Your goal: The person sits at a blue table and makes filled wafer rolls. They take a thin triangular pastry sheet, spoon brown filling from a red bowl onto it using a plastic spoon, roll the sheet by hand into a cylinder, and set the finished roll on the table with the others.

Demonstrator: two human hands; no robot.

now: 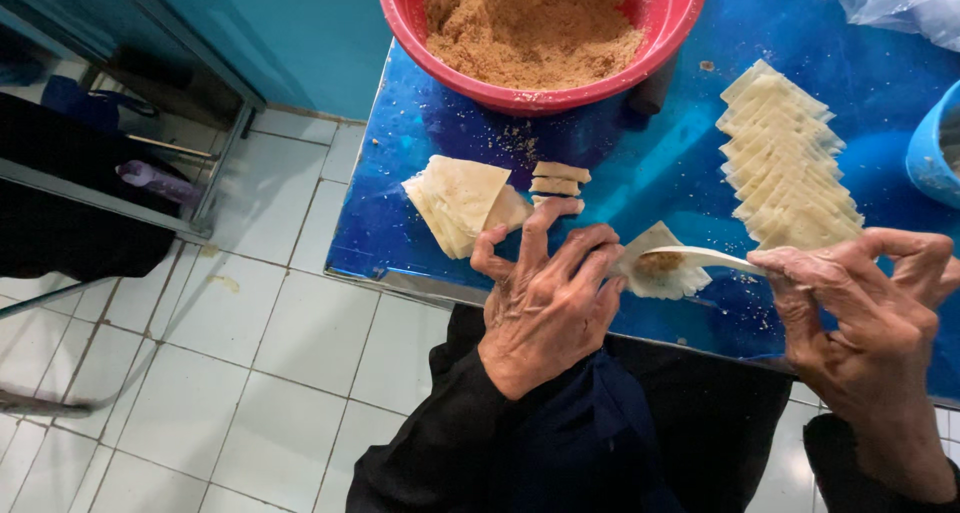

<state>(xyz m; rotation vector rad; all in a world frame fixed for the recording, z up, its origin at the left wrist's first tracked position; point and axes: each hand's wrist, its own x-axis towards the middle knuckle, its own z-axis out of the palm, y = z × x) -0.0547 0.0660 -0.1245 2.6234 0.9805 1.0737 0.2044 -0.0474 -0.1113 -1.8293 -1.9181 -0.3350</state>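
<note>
A pale square wrapper lies flat, brown crumbly filling at its centre. A white spoon rests over it.

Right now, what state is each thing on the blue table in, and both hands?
Red plastic bowl: filled with brown crumbly filling.
Fanned row of pale dough wrappers: flat, unfilled.
Stack of square wrappers: unfilled.
Small rolled pieces: folded shut.
Wrapper on table edge: open, filling on it.
White spoon: over that wrapper.
Left hand: steadying the wrapper.
Right hand: gripping the spoon.
</note>
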